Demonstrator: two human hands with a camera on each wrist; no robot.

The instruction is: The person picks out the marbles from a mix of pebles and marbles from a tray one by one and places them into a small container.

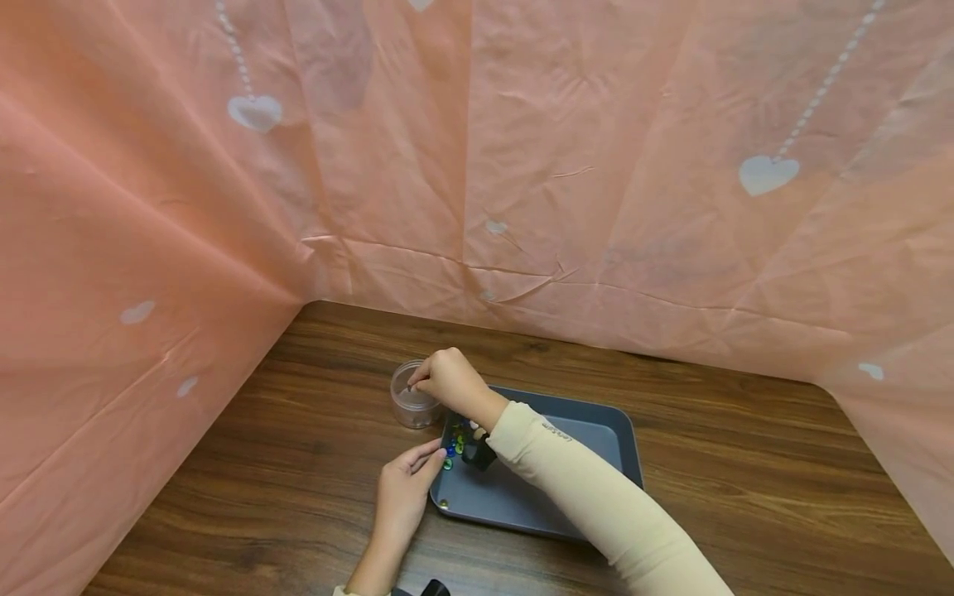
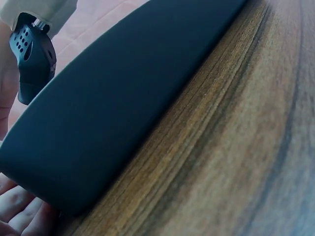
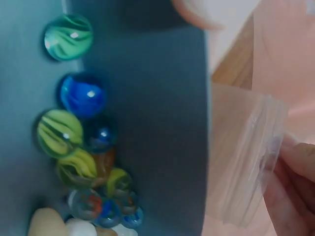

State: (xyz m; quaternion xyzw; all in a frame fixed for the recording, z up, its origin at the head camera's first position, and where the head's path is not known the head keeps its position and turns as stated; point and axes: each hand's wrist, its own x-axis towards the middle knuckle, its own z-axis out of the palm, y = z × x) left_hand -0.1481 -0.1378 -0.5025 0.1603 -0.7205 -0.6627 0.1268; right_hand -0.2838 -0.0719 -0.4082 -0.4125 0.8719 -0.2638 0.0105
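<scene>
A grey rectangular tray (image 1: 514, 501) lies on the wooden table. My left hand (image 1: 402, 488) grips its left wall, thumb at the rim; the left wrist view has fingers (image 2: 19, 209) against the tray's outer corner. Several glass marbles (image 3: 61, 132) in green, blue and yellow lie along the tray's left side, with pale pebbles (image 3: 47, 223) beside them. My right hand (image 1: 455, 385) reaches across the tray to a clear round jar (image 1: 414, 416) and pinches a small dark piece (image 1: 409, 387) at its mouth. The piece's kind I cannot tell.
Pink cloth (image 1: 559, 207) printed with white hearts hangs behind the table and at its left. The jar stands just beyond the tray's far left corner. Wooden tabletop (image 1: 745, 463) stretches to the right of the tray. A black wrist device (image 1: 477, 454) hangs over the tray.
</scene>
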